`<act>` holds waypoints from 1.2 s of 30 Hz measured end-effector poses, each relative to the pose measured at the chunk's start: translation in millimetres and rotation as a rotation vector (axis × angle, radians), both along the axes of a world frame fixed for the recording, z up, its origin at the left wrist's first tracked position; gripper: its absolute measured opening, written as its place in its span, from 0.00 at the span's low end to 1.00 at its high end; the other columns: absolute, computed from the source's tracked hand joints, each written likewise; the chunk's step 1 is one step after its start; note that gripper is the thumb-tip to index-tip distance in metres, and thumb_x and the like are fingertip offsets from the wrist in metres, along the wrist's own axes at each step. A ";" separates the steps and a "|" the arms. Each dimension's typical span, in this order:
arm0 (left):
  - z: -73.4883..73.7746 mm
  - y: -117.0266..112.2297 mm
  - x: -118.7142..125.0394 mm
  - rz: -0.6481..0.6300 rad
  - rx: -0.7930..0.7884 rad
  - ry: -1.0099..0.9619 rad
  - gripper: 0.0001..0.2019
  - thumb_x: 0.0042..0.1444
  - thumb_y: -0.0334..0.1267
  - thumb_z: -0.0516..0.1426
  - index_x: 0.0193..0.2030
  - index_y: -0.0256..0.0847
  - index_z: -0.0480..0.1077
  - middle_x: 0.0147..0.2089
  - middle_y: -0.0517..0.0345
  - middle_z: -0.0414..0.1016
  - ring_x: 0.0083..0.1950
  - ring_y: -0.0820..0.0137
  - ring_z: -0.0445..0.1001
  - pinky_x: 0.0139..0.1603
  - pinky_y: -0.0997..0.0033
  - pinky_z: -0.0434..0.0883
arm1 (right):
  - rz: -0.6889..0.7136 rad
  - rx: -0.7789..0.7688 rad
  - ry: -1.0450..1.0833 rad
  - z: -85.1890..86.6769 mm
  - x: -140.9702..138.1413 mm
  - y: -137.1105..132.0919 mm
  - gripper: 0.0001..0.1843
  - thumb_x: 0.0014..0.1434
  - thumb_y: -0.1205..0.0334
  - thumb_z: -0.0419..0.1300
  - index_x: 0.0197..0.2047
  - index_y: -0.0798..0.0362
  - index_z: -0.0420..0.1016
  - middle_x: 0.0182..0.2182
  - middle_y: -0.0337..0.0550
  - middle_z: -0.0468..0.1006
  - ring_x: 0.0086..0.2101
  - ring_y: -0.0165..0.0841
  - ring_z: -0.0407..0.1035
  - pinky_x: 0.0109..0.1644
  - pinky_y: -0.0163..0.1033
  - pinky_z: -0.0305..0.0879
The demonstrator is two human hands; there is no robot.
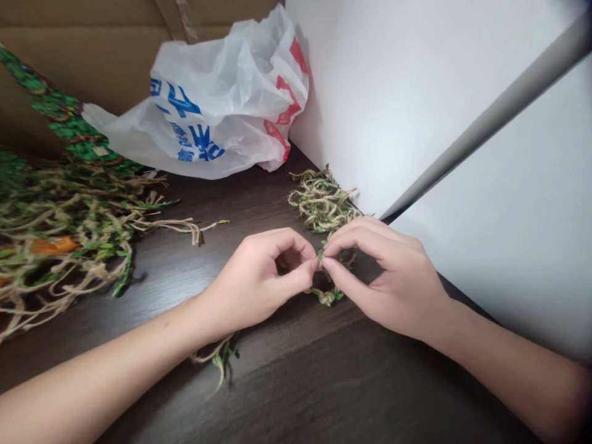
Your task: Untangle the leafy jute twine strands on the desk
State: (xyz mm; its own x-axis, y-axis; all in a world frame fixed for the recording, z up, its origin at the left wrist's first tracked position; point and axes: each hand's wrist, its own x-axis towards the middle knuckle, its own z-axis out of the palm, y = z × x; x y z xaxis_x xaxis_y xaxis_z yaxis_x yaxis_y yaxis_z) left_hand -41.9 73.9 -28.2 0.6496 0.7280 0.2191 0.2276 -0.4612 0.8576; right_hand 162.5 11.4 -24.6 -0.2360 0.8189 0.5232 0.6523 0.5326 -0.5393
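Observation:
My left hand (pixel 266 277) and my right hand (pixel 391 277) meet at the middle of the view, thumb and fingertips of each pinched on a leafy twine (pixel 326 297). This is tan jute cord with small green leaves, and a loop of it hangs just below my fingertips. Fingers cover the exact spot where the two pinches meet. Right behind them, a small heap of leafy twine (pixel 321 197) lies against the white wall. A loose twine piece (pixel 222 357) with green leaves shows from under my left forearm.
A large tangle of leafy twine (pixel 83 228) spreads over the dark wooden table (pixel 296 394) at left, with something orange in it. Behind stand a white plastic bag (pixel 231 105) with blue and red print, green glittery material (pixel 60 111) and cardboard (pixel 83 49). A white wall (pixel 416 92) borders the right.

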 end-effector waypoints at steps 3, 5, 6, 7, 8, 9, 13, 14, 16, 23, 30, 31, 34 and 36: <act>-1.5 -1.4 -0.9 -0.023 0.176 0.032 0.04 0.60 0.28 0.61 0.36 0.39 0.76 0.31 0.61 0.77 0.31 0.74 0.74 0.34 0.75 0.71 | -0.001 -0.015 -0.059 0.6 -0.4 -0.4 0.10 0.63 0.74 0.62 0.38 0.47 0.72 0.34 0.41 0.81 0.36 0.38 0.74 0.43 0.48 0.69; -3.1 -2.9 -1.2 -0.020 0.285 0.062 0.03 0.61 0.28 0.61 0.37 0.39 0.76 0.32 0.60 0.77 0.32 0.73 0.74 0.35 0.74 0.71 | -0.005 -0.012 -0.091 0.9 -1.1 -1.1 0.10 0.62 0.74 0.62 0.37 0.48 0.72 0.33 0.42 0.81 0.36 0.39 0.73 0.43 0.49 0.68; -4.1 -3.6 -1.3 -0.018 0.341 0.076 0.03 0.61 0.28 0.61 0.37 0.39 0.75 0.32 0.60 0.77 0.32 0.73 0.74 0.35 0.73 0.70 | -0.007 -0.005 -0.100 0.8 -1.5 -1.6 0.10 0.62 0.74 0.62 0.37 0.48 0.72 0.34 0.42 0.81 0.37 0.39 0.73 0.43 0.49 0.68; -5.1 -4.2 -1.4 -0.014 0.398 0.085 0.03 0.61 0.29 0.61 0.37 0.39 0.75 0.32 0.60 0.77 0.32 0.73 0.74 0.36 0.72 0.70 | -0.007 0.001 -0.106 0.6 -1.9 -2.0 0.10 0.62 0.75 0.62 0.37 0.48 0.72 0.34 0.42 0.81 0.37 0.40 0.73 0.43 0.49 0.68; -6.2 -4.6 -1.5 -0.013 0.455 0.092 0.03 0.62 0.29 0.61 0.38 0.39 0.75 0.32 0.61 0.77 0.32 0.73 0.74 0.37 0.71 0.70 | -0.008 0.005 -0.109 0.2 -2.3 -2.3 0.10 0.61 0.75 0.62 0.37 0.48 0.72 0.35 0.42 0.81 0.38 0.40 0.73 0.44 0.49 0.69; -7.2 -5.0 -1.6 -0.016 0.507 0.101 0.02 0.62 0.29 0.61 0.38 0.38 0.75 0.32 0.61 0.77 0.32 0.73 0.74 0.38 0.70 0.70 | -0.008 0.006 -0.110 -0.4 -2.7 -2.6 0.11 0.61 0.76 0.62 0.37 0.48 0.72 0.35 0.43 0.82 0.39 0.40 0.74 0.45 0.49 0.69; -10.2 -5.9 -2.4 -0.040 0.644 0.147 0.03 0.66 0.29 0.58 0.39 0.37 0.73 0.34 0.60 0.77 0.33 0.73 0.74 0.42 0.67 0.70 | -0.015 0.000 -0.110 -2.7 -3.9 -2.7 0.11 0.59 0.76 0.62 0.37 0.49 0.73 0.36 0.43 0.82 0.40 0.41 0.73 0.46 0.49 0.69; -10.5 -6.2 -2.7 -0.047 0.665 0.154 0.04 0.66 0.29 0.58 0.39 0.37 0.73 0.34 0.59 0.78 0.33 0.72 0.74 0.42 0.67 0.70 | -0.015 -0.003 -0.109 -3.0 -4.3 -2.6 0.11 0.59 0.77 0.62 0.37 0.50 0.72 0.36 0.43 0.81 0.39 0.40 0.73 0.45 0.48 0.69; -10.7 -7.1 -3.3 -0.064 0.707 0.151 0.03 0.67 0.29 0.58 0.40 0.37 0.72 0.35 0.58 0.78 0.34 0.72 0.74 0.42 0.66 0.70 | -0.012 -0.022 -0.101 -3.3 -5.0 -2.5 0.11 0.57 0.77 0.61 0.36 0.50 0.71 0.35 0.43 0.80 0.39 0.40 0.72 0.45 0.48 0.69; -9.8 -6.5 -4.0 -0.078 0.788 0.094 0.03 0.64 0.26 0.60 0.39 0.37 0.72 0.35 0.54 0.80 0.34 0.70 0.72 0.39 0.66 0.70 | -0.043 -0.213 0.043 -3.8 -6.7 -0.1 0.11 0.54 0.77 0.60 0.32 0.51 0.69 0.35 0.42 0.74 0.39 0.36 0.70 0.44 0.43 0.67; -12.8 -4.7 -2.5 0.044 0.700 0.021 0.04 0.63 0.26 0.61 0.38 0.37 0.73 0.32 0.58 0.77 0.33 0.72 0.72 0.38 0.69 0.70 | -0.069 -0.337 0.140 -3.7 -4.7 3.4 0.09 0.55 0.75 0.60 0.31 0.51 0.68 0.36 0.39 0.73 0.39 0.34 0.69 0.45 0.41 0.64; -12.8 -4.8 -2.5 0.054 0.671 0.011 0.04 0.62 0.27 0.61 0.37 0.37 0.73 0.32 0.59 0.77 0.33 0.72 0.72 0.38 0.69 0.70 | -0.072 -0.352 0.148 -3.6 -4.3 3.9 0.08 0.55 0.74 0.60 0.31 0.51 0.68 0.36 0.39 0.73 0.38 0.34 0.69 0.45 0.42 0.64; -12.1 -4.3 -3.1 0.047 0.603 0.007 0.03 0.62 0.27 0.61 0.37 0.37 0.73 0.33 0.58 0.76 0.33 0.72 0.73 0.39 0.69 0.70 | -0.076 -0.382 0.178 -4.3 -3.2 5.2 0.08 0.55 0.73 0.59 0.31 0.50 0.69 0.36 0.39 0.74 0.38 0.35 0.70 0.46 0.43 0.63; -11.7 -3.4 -3.7 0.029 0.568 0.023 0.02 0.63 0.28 0.60 0.39 0.37 0.73 0.34 0.58 0.76 0.34 0.72 0.74 0.40 0.68 0.70 | -0.065 -0.410 0.219 -5.3 -2.5 5.9 0.07 0.56 0.72 0.59 0.31 0.50 0.70 0.35 0.39 0.74 0.39 0.35 0.70 0.47 0.43 0.63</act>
State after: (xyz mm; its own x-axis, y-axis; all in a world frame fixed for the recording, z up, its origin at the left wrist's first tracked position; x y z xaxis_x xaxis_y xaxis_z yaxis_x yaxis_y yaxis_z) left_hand -45.6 70.5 -39.9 0.6405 0.5170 0.5679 0.2622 -0.8422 0.4711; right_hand 160.0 17.3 -29.9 -0.0974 0.9779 0.1852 0.5244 0.2086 -0.8255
